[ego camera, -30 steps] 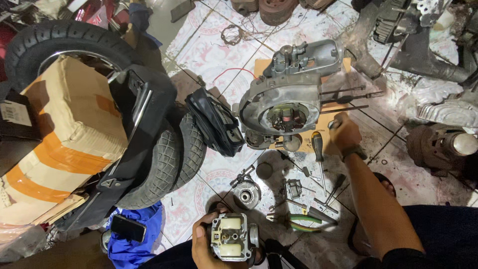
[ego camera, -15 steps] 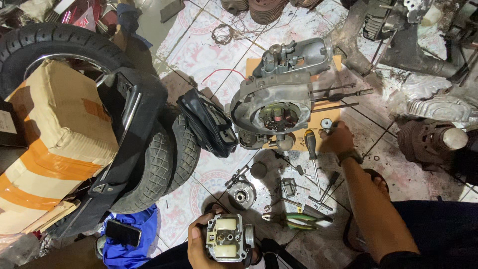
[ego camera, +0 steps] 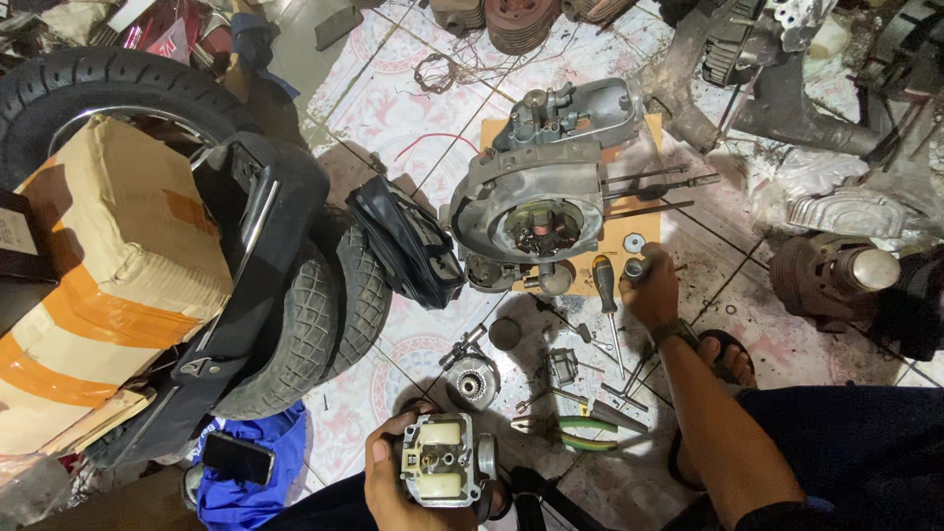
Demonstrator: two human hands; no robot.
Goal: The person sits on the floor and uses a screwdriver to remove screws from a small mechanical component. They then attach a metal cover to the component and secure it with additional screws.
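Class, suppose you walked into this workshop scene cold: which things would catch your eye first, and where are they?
Probably the grey engine case, lying on a cardboard sheet on the tiled floor at the centre. Next, the black tyres and the taped cardboard box filling the left side. At the bottom, the left hand holds a small metal engine part, while the right hand has its grip on a small metal piece beside a screwdriver.

Taped cardboard box (ego camera: 103, 285) against tyres (ego camera: 305, 324); pliers (ego camera: 575, 430) and screwdriver (ego camera: 606, 295) on tiled floor (ego camera: 393, 108).
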